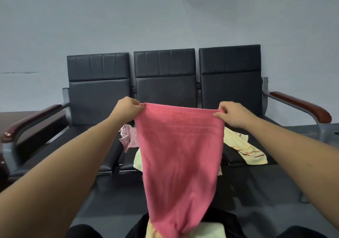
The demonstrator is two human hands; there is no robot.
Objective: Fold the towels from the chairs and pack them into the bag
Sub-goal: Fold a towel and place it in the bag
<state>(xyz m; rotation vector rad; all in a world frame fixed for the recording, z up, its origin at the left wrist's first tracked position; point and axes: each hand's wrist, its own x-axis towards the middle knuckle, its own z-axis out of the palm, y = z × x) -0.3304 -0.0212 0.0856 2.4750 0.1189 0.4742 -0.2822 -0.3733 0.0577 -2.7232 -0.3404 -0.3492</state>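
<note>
The left hand (126,107) and right hand (233,114) are raised and well apart, each pinching a top corner of the pink towel (179,155), which hangs spread between them and narrows downward. Its lower end reaches the black bag (222,217) at the near edge, where pale folded towels (211,230) lie. Beyond, on the row of black chairs (165,83), a light pink towel (129,136) lies crumpled on the middle seat, a pale green towel (137,161) shows just behind the hanging one, and a yellow striped towel (244,149) lies on the right seat.

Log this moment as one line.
step: pink towel held up, spread | left hand: pinches top corner | right hand: pinches other top corner | chairs: three loose towels
</note>
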